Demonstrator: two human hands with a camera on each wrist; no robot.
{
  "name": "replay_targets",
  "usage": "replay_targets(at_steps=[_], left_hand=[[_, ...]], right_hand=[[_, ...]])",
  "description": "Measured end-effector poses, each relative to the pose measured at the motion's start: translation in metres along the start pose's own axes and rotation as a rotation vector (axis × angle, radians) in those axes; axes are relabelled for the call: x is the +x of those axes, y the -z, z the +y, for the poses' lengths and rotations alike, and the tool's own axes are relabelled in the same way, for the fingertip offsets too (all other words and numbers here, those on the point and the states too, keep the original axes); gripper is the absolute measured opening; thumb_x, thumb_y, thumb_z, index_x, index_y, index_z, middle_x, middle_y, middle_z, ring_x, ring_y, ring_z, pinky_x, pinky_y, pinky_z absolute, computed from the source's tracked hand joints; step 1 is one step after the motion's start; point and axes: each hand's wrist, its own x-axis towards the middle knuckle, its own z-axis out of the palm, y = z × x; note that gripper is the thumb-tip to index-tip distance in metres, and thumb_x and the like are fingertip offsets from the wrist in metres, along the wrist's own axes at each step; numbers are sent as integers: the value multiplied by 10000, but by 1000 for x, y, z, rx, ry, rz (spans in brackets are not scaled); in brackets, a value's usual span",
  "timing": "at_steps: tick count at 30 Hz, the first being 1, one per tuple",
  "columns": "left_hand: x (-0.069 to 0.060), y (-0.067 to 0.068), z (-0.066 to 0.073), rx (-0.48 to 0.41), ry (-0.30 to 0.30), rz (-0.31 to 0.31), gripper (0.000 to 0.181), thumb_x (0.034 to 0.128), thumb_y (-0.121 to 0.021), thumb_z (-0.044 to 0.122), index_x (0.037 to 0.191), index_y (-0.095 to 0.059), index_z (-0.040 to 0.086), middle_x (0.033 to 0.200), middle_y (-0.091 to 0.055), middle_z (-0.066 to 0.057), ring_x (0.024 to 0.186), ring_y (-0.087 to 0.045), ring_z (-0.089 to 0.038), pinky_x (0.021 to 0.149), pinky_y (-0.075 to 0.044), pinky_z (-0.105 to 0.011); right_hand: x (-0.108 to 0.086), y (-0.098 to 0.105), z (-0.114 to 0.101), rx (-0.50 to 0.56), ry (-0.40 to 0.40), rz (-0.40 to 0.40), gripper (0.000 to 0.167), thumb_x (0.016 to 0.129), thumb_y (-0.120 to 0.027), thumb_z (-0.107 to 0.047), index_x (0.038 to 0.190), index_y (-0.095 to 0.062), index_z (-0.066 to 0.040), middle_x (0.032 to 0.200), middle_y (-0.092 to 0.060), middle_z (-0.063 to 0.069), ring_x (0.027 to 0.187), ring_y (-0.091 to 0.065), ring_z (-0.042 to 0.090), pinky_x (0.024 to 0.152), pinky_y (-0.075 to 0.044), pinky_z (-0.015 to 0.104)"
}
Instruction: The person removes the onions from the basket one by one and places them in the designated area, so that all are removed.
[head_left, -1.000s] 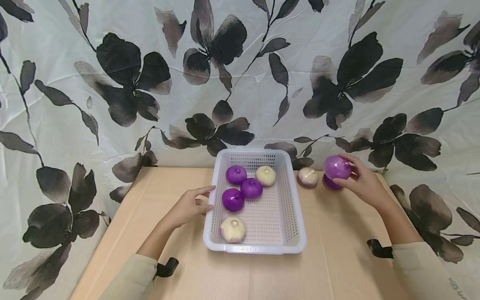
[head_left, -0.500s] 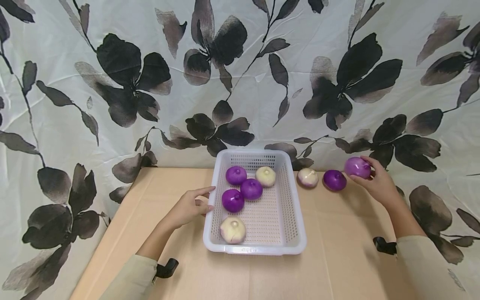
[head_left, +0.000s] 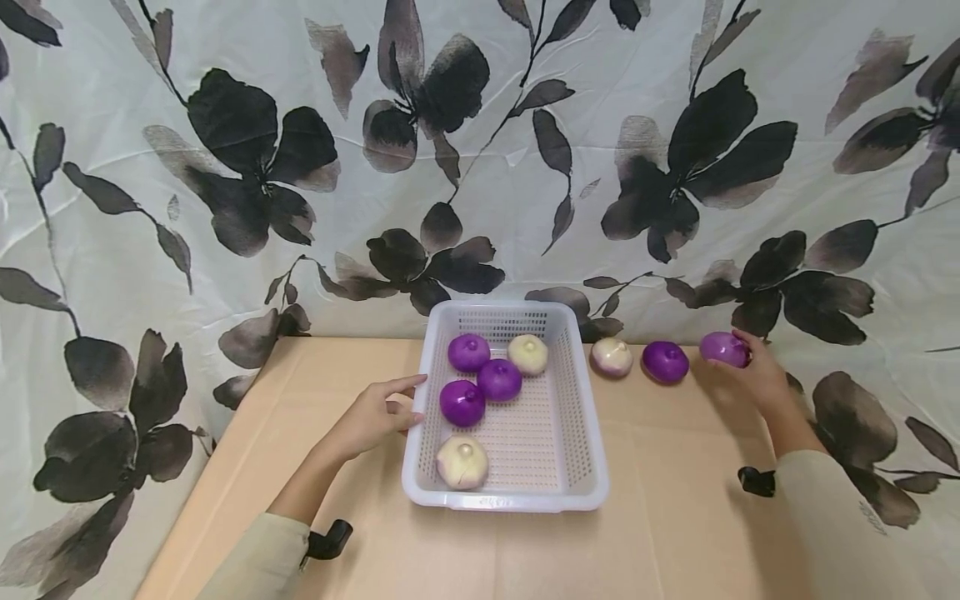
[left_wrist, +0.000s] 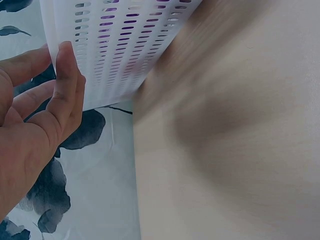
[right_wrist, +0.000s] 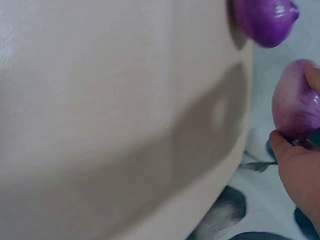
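At the right, my right hand pinches a shiny purple onion between thumb and fingers. In the right wrist view this held onion appears by the table's far edge; whether it touches the table I cannot tell. My left hand holds the left rim of a white perforated plastic basket. Close up, its fingers lie at the rim and against the outer wall. Inside the basket are three purple onions and two pale onions.
Between basket and right hand, a pale onion and another purple onion sit in a row along the back of the wooden table. A floral cloth hangs right behind the table.
My right hand has carried its purple onion rightward, from over the other purple onion, and then lower beside it. My left hand stays at the basket rim.
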Motion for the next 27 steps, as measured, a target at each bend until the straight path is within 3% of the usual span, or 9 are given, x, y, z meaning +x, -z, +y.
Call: replay_targets(at_steps=[5,11,18,27], left_hand=[[0,1,-1,-4,-1,-8,660,936,-678,-45,1533,-398,-86,1340,-510,-364,899,-756,-294,728,-664,-334],[0,2,0,4,9,-13,667,934,-684,-33,1536,-399,-78,1353,-515,-355,888,-759,-281,732,-664,-336],[-1,2,0,28,13,-5,662,933,-684,-27,1534,-411,-67,1335,-523,-342,854,-759,-189,734,-662,-329],[-1,1,0,18,21,-7,664,930,-681,-44,1538,-414,-57,1335,-518,-337,845,-754,-187,727,-662,-329]], right_hand=[[0,-8,19,11,-40,-32,976,1002,-649,-441,1624,-70,39,1581,-181,444,1397,-264,675,1119,-295,793],[1,-18,35,-4,-49,-12,980,991,-668,-442,1614,-98,55,1571,-190,444,1385,-279,673,1113,-307,792],[7,-21,39,14,-55,6,969,988,-668,-452,1615,-123,45,1596,-179,420,1404,-267,663,1138,-290,775],[6,-22,36,10,-47,9,933,1007,-655,-393,1604,-115,79,1583,-184,437,1400,-274,665,1145,-287,769]])
